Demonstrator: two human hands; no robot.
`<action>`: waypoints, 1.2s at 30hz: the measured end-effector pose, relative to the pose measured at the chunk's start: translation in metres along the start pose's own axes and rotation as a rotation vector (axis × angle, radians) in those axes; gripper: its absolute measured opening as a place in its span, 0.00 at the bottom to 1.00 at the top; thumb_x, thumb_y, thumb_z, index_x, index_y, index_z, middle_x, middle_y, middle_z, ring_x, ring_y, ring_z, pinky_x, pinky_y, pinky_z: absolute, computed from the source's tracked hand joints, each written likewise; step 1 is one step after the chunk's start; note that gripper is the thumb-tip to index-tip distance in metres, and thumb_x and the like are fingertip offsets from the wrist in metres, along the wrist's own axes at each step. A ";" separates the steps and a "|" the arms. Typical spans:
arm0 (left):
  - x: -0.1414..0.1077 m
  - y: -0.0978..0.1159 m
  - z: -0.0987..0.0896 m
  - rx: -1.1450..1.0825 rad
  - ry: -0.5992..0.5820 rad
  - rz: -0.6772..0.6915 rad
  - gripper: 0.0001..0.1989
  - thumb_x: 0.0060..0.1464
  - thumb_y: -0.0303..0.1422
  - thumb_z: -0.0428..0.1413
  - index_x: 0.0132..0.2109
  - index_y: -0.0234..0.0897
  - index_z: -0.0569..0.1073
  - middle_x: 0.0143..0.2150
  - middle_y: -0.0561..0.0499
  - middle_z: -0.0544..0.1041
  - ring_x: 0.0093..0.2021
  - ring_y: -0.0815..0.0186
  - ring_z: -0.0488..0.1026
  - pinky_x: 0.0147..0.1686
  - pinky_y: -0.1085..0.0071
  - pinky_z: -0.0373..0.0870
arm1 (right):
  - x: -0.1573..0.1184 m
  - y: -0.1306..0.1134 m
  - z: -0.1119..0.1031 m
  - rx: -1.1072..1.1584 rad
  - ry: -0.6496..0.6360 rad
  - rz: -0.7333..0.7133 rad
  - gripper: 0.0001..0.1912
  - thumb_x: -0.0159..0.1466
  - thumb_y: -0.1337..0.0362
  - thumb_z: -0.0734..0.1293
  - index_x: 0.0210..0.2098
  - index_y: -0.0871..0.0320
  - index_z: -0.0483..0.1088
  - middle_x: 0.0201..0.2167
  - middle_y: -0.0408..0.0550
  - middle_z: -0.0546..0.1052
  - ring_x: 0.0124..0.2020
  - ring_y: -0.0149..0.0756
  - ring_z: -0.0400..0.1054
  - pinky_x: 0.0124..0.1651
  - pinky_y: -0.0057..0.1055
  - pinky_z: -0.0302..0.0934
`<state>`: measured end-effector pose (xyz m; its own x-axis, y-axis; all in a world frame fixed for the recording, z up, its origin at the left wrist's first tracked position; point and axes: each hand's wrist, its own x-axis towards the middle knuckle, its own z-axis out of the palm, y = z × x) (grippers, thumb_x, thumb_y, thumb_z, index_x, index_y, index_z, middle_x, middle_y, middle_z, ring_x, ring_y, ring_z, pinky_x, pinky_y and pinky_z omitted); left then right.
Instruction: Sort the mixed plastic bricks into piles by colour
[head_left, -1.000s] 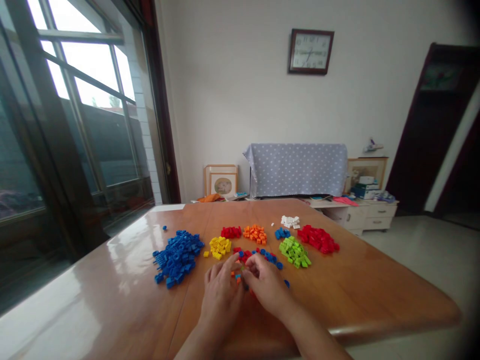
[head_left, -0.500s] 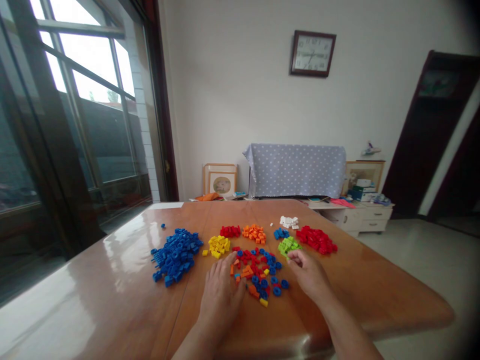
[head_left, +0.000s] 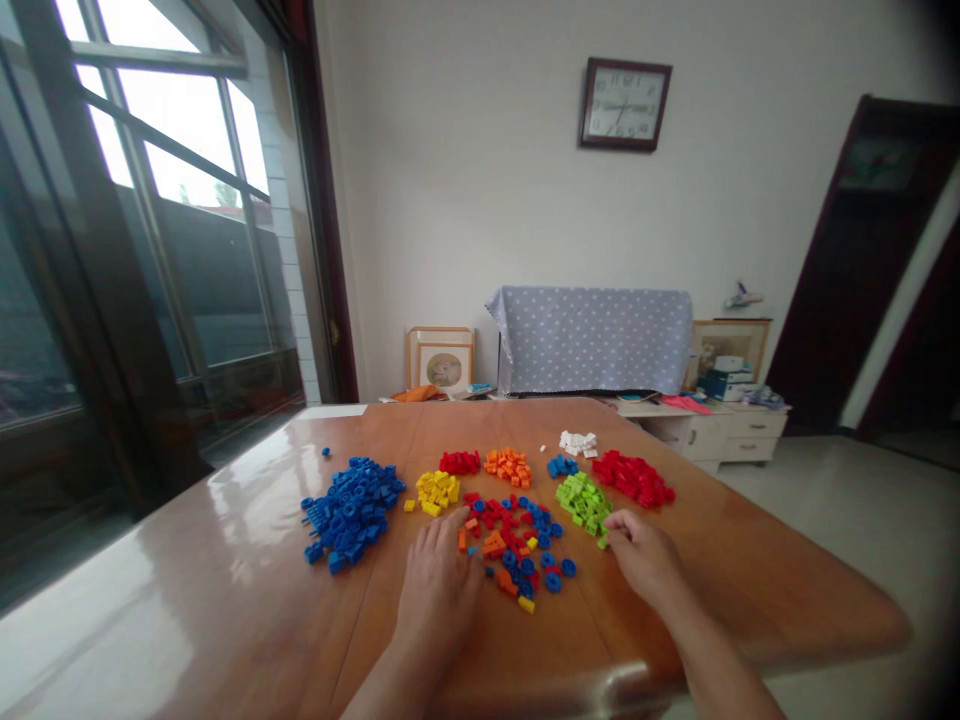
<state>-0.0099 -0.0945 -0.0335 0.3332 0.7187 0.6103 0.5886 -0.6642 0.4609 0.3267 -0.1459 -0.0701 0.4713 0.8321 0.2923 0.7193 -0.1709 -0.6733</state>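
My left hand (head_left: 439, 590) lies palm down with its fingers apart, its fingertips at the left edge of a mixed pile of red, orange, blue and yellow plastic bricks (head_left: 514, 545). It holds nothing that I can see. My right hand (head_left: 641, 560) rests at the lower edge of a lime-green brick pile (head_left: 583, 503), its fingertips beside a green brick. Whether that hand grips a piece is hidden. Separate heaps lie beyond: blue (head_left: 349, 510), yellow (head_left: 437, 491), red (head_left: 460, 462), orange (head_left: 508, 465), white (head_left: 578, 442), a small blue one (head_left: 562, 466), and a larger red one (head_left: 634, 478).
All of this lies on a glossy wooden table (head_left: 225, 540) with a rounded near corner. A large window (head_left: 180, 200) stands to the left. Behind the table are a polka-dot-covered object (head_left: 589, 340), framed pictures and a low white cabinet (head_left: 720, 435).
My hands have parted. The right hand has moved rightward from the mixed pile to the lime-green pile, while the left stays at the mixed pile's left edge, now flatter and lower.
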 end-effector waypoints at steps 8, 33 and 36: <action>-0.001 -0.006 0.003 -0.038 0.079 -0.070 0.19 0.62 0.29 0.48 0.59 0.39 0.67 0.55 0.42 0.74 0.55 0.54 0.70 0.54 0.52 0.68 | 0.004 -0.013 -0.002 0.103 0.009 -0.048 0.14 0.61 0.54 0.61 0.37 0.54 0.74 0.32 0.46 0.81 0.34 0.42 0.74 0.36 0.32 0.62; -0.001 -0.033 0.022 -0.334 0.142 -0.348 0.19 0.61 0.30 0.49 0.59 0.36 0.66 0.59 0.38 0.73 0.60 0.56 0.72 0.59 0.54 0.70 | 0.057 -0.114 0.055 0.097 -0.180 -0.421 0.15 0.65 0.62 0.59 0.42 0.54 0.78 0.37 0.46 0.82 0.39 0.40 0.75 0.41 0.31 0.62; -0.002 -0.029 0.022 -0.345 0.108 -0.346 0.19 0.62 0.31 0.48 0.60 0.36 0.66 0.60 0.38 0.73 0.61 0.56 0.71 0.60 0.54 0.69 | 0.056 -0.108 0.059 0.037 -0.187 -0.453 0.15 0.65 0.63 0.59 0.43 0.52 0.77 0.39 0.46 0.82 0.42 0.40 0.75 0.43 0.31 0.62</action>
<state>-0.0115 -0.0725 -0.0623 0.0725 0.8956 0.4390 0.3667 -0.4332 0.8233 0.2454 -0.0501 -0.0215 0.0128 0.8995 0.4367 0.8104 0.2465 -0.5315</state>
